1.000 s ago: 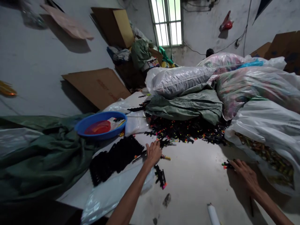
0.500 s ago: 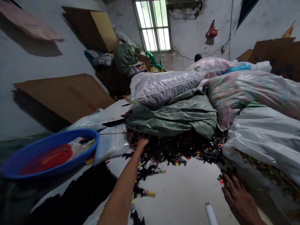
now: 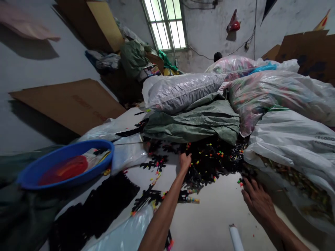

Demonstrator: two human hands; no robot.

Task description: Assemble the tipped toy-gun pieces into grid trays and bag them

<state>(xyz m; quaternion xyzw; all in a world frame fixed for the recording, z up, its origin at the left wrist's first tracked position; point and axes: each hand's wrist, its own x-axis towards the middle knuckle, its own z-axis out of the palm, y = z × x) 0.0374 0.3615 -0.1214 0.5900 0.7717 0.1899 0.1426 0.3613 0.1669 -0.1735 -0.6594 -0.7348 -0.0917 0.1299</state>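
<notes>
Left of the middle of the pile of black toy guns [image 3: 206, 165], the left hand [image 3: 185, 161] touches it; I can't tell its grip. By the pile's right end, the right hand [image 3: 258, 198] is spread, its grip hidden. Some loose toy guns [image 3: 155, 196] lie left of the pile; lots seem not done. Farther left, a blue basin [image 3: 42, 164] holds something red [image 3: 70, 169]; right of the pile, a white sack [image 3: 290, 134] holds brownish bits [image 3: 295, 178].

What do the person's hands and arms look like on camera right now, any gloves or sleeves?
The left hand and right hand are bare, without gloves. No sleeves show on the forearms, nor a watch; rings are too small to tell.
</notes>
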